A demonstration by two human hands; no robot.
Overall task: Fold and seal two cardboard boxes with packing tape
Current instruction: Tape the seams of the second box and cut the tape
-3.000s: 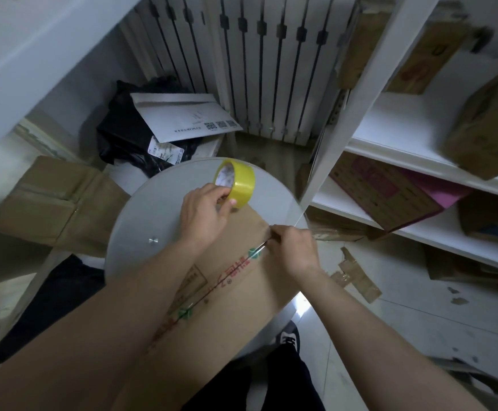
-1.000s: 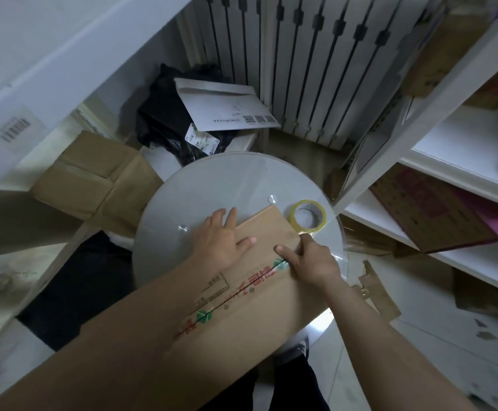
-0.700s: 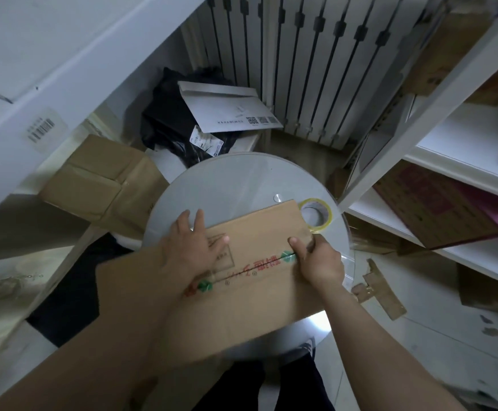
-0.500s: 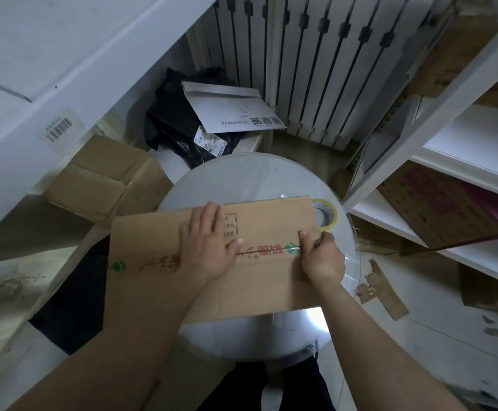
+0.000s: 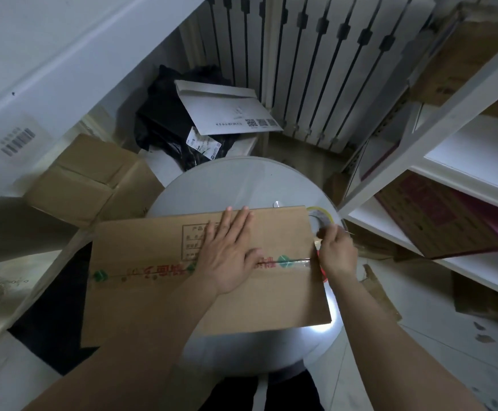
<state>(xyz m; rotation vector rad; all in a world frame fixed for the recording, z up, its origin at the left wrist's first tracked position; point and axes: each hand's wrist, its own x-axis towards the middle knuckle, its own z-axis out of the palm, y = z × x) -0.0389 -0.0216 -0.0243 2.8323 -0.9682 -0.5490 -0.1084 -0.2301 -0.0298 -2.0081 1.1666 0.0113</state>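
Surface: round table (image 5: 241,179).
Cardboard box (image 5: 152,247): lies across table, overhanging left edge.
Left hand (image 5: 230,253): fingers straight, pressing box steady.
Right hand (image 5: 338,253): fingers curled at seam (image 5: 295,259) right end; grasp unclear.
Tape roll (image 5: 320,213): table's right edge, reachable.

Tape roll (image 5: 321,215) half hidden behind box (image 5: 152,247) corner; right hand (image 5: 339,254) fingertips blurred, grip unclear; box print too small to read.

Left hand (image 5: 230,253) flat, fingers straight, right hand (image 5: 338,252) curled, both forearms extended forward
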